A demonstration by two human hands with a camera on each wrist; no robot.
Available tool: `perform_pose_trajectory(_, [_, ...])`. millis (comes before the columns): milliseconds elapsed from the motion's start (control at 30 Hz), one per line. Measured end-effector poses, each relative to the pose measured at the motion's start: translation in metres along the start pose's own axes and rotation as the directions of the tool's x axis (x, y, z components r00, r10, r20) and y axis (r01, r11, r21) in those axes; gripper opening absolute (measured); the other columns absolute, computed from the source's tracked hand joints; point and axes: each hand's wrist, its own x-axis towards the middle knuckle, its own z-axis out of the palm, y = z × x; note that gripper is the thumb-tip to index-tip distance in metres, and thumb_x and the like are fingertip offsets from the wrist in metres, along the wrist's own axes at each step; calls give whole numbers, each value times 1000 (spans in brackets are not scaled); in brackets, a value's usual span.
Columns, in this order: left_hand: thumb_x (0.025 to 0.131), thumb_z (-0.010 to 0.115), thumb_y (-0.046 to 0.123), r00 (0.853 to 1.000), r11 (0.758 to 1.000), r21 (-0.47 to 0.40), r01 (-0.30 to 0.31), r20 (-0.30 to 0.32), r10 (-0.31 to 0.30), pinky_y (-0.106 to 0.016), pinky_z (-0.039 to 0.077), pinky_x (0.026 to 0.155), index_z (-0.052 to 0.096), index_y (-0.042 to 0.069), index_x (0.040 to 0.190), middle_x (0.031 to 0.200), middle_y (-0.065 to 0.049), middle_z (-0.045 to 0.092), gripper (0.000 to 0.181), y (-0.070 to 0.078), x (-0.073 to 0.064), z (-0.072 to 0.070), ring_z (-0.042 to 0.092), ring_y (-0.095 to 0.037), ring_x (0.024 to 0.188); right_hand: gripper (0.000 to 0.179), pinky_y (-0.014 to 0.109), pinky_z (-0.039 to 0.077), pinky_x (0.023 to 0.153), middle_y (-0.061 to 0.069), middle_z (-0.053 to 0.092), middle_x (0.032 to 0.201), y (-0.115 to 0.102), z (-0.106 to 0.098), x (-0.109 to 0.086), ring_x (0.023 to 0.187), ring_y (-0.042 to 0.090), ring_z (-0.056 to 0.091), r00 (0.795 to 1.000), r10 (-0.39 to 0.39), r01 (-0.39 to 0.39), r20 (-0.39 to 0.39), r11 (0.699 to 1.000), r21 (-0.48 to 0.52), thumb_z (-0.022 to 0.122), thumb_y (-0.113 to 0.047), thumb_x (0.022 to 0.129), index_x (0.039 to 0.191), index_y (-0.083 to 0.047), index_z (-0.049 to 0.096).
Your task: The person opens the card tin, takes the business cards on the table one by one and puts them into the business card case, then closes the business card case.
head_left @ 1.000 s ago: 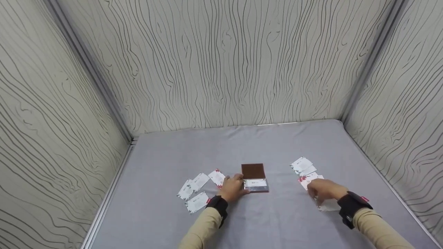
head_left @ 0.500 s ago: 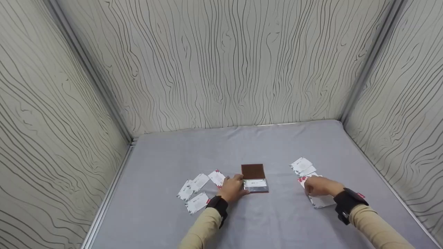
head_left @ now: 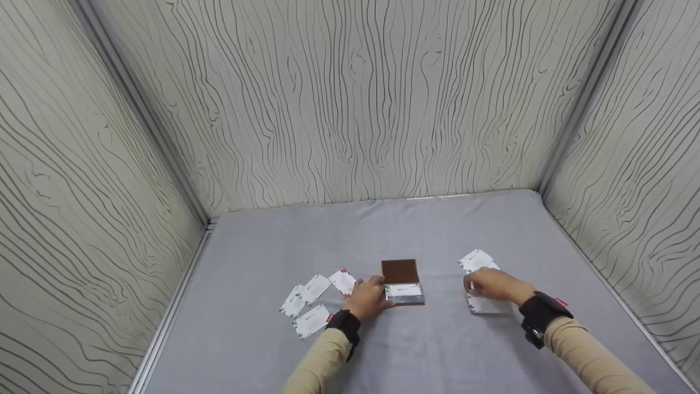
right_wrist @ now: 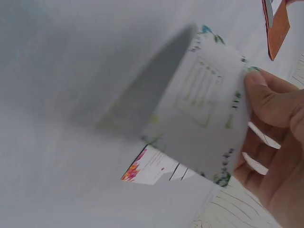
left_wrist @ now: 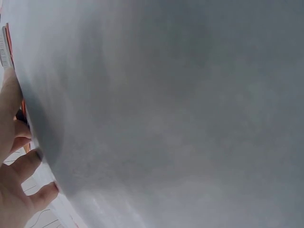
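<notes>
My left hand (head_left: 367, 298) holds the left side of an opened brown card holder (head_left: 399, 270), with the thumb at its near edge. Behind the holder's clear pocket lies a white card (head_left: 403, 290). The left wrist view catches only a strip of the holder (left_wrist: 8, 45) past the thumb. My right hand (head_left: 499, 285) pinches a white card with leafy printed corners (right_wrist: 204, 104) by one edge, lifted and tilted off the cloth. Under it in the right wrist view lies a card with red flowers (right_wrist: 149, 166).
Left of the holder lie a red-flowered card (head_left: 342, 280) and three leafy white cards (head_left: 311, 320). Beyond my right hand are overlapping white cards (head_left: 476, 259). Grey cloth (head_left: 273, 241) covers the table, with patterned panels (head_left: 350, 98) around it.
My right hand has lifted the leafy card and carried it left and away from me, over the red-flowered card. My left hand and the card holder have stayed in place.
</notes>
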Motion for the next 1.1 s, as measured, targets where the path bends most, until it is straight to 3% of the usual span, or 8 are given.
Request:
perform_pose_trajectory(200, [88, 71, 44, 1000, 1000, 20, -9, -6, 10, -47, 46, 90, 73, 6, 108, 123, -6, 62, 43, -1, 0, 1, 65, -23, 104, 18, 41, 53, 70, 5, 69, 84, -6, 5, 12, 78, 23, 65, 992, -36, 31, -119, 999, -42, 68, 10, 80, 87, -7, 69])
perform_pose_trajectory(467, [87, 71, 44, 1000, 999, 33, -18, -19, 19, -44, 45, 88, 74, 7, 108, 122, -4, 61, 42, -1, 0, 0, 65, -21, 103, 14, 40, 53, 66, 3, 69, 80, -12, 9, 25, 74, 21, 65, 975, -76, 62, -208, 995, -72, 71, 7, 80, 86, -6, 68])
perform_pose_trajectory(800, [87, 72, 43, 1000, 1000, 28, -4, -14, 4, -45, 46, 88, 74, 6, 108, 122, -5, 62, 43, 0, 0, -1, 64, -22, 105, 8, 41, 54, 69, 7, 70, 84, -22, 14, 43, 78, 23, 67, 983, -54, 47, -175, 998, -42, 68, 1, 87, 91, -5, 68])
perform_pose_trajectory(1100, [86, 73, 44, 1000, 1000, 26, 7, -17, -6, -46, 46, 89, 74, 6, 106, 121, -5, 63, 42, 0, 1, 2, 64, -21, 107, 6, 39, 55, 69, 5, 70, 82, -31, 15, 59, 76, 23, 66, 984, -55, 48, -171, 998, -44, 70, 1, 85, 88, -4, 70])
